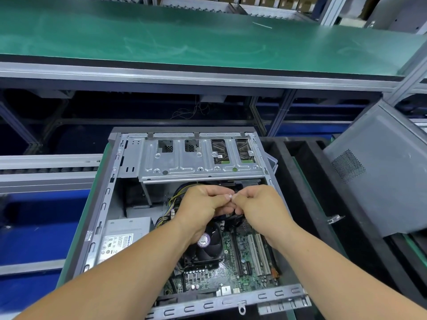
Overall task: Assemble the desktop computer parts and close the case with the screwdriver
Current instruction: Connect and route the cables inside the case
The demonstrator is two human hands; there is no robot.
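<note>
Hands: left hand [203, 204] and right hand [261, 205] pinch a small white piece [230, 196] over mid-case [129, 158]; slipping risks dropping it onto the motherboard [233, 259].

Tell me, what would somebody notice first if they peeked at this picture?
Two hands meet mid-picture: the left hand and right hand pinch a small white piece between their fingertips. Beneath them lies the open computer case, showing its green motherboard and black CPU fan. At right leans the grey side panel.
</note>
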